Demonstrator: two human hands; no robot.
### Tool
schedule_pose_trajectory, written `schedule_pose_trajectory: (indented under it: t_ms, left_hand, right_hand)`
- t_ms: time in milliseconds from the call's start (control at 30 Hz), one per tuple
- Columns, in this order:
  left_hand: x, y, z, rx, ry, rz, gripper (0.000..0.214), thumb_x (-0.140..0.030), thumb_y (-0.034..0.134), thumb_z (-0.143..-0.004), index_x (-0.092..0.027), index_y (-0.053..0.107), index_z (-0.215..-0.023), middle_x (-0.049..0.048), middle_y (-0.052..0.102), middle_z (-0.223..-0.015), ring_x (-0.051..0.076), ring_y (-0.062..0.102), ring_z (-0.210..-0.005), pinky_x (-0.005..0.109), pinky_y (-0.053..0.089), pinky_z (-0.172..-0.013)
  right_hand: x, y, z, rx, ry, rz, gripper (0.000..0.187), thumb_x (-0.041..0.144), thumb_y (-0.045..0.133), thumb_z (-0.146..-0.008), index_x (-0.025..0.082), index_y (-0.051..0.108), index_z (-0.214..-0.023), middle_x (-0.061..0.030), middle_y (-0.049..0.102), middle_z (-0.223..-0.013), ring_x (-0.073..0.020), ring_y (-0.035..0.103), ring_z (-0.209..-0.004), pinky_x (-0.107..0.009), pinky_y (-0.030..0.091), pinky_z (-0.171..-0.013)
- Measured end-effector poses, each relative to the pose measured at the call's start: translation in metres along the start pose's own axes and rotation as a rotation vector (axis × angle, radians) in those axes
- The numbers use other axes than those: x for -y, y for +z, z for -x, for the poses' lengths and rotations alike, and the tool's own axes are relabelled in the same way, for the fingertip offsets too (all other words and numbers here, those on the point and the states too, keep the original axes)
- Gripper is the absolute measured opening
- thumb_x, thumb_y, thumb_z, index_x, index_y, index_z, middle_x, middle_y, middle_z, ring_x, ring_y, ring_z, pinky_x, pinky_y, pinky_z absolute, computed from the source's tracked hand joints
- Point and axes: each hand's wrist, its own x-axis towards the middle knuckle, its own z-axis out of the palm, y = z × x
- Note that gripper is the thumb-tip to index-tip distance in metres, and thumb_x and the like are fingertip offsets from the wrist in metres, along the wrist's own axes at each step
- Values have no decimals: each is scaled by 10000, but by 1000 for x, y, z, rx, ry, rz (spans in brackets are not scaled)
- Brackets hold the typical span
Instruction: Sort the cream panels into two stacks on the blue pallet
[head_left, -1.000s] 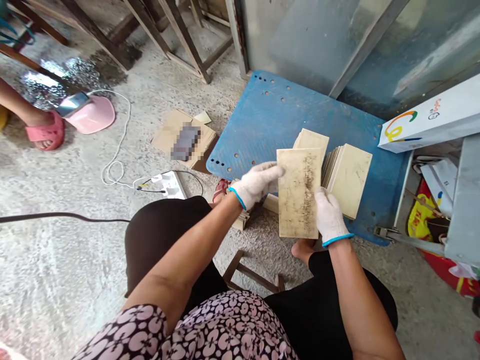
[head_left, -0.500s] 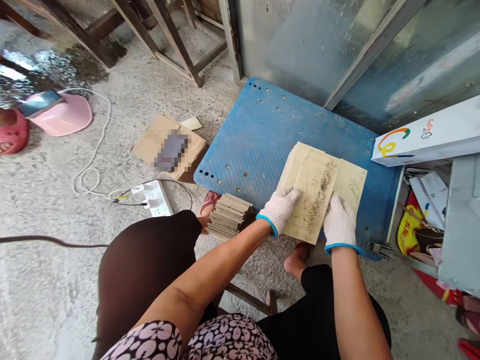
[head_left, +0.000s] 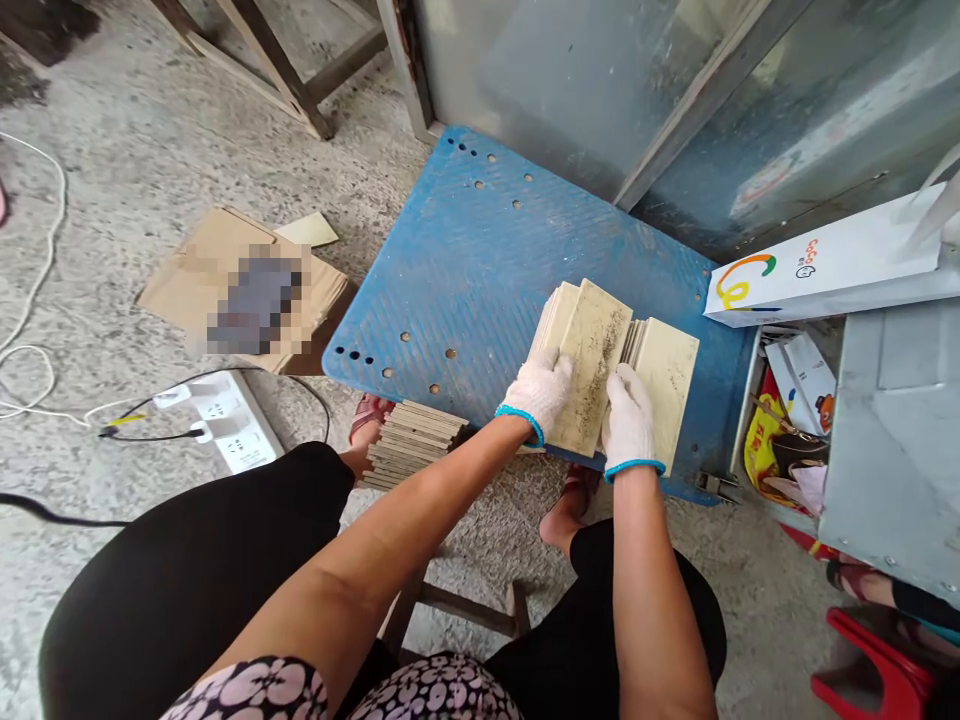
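Observation:
My left hand (head_left: 536,393), in a white knit glove with a blue cuff, grips the left edge of a stack of thin cream boards (head_left: 596,335), thumb on top. The top board carries a band of dark specks. My right hand (head_left: 628,420), gloved alike, holds the same stack's right edge, its thumb raised near the gap; its fingers are partly hidden. Just right of that hand lies a second stack of cream boards (head_left: 671,380), set apart by a narrow gap. Both stacks are over a blue plastic platform (head_left: 480,270).
Grey-brown strips (head_left: 412,440) lie bundled by my left foot. A cardboard box (head_left: 180,265) with a blurred dark item and a white power strip (head_left: 232,420) are at left. A white paper bag (head_left: 832,260) and a grey metal cabinet (head_left: 892,430) stand right; a red stool (head_left: 870,660) is lower right.
The boards, overlapping before, are parted into two stacks with a gap between. My right hand has shifted left from the right-hand board into that gap. The view has swung right.

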Motion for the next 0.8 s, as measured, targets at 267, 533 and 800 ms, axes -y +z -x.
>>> schedule_pose_trajectory:
  t_ms: [267, 533, 800]
  left_hand:
    - [-6, -3, 1, -73, 38, -276, 333, -373, 398, -893, -232, 576, -1135, 149, 579, -1113, 288, 613, -943, 384, 467, -751]
    - [5, -5, 9, -183, 239, -604, 382, -395, 479, -847, -190, 507, -1168, 101, 552, -1020, 255, 584, -888, 334, 475, -668]
    - [11, -20, 2, -252, 390, -463, 782, -494, 486, -851, -178, 170, -1493, 144, 453, -1352, 272, 492, -1161, 359, 433, -911]
  right_hand:
    - [10, 15, 6, 12, 62, -73, 648, 421, 636, -783, 153, 478, -1352, -114, 480, -1424, -214, 542, -1227, -323, 487, -992]
    - [13, 17, 13, -44, 69, 19, 631, 432, 678, -734, 175, 542, -1293, -89, 561, -1321, -233, 558, -1160, -363, 489, -962]
    - [14, 15, 15, -7, 66, 105, 686, 468, 637, -748, 161, 485, -1342, -94, 592, -1226, -237, 574, -1075, -353, 504, -891]
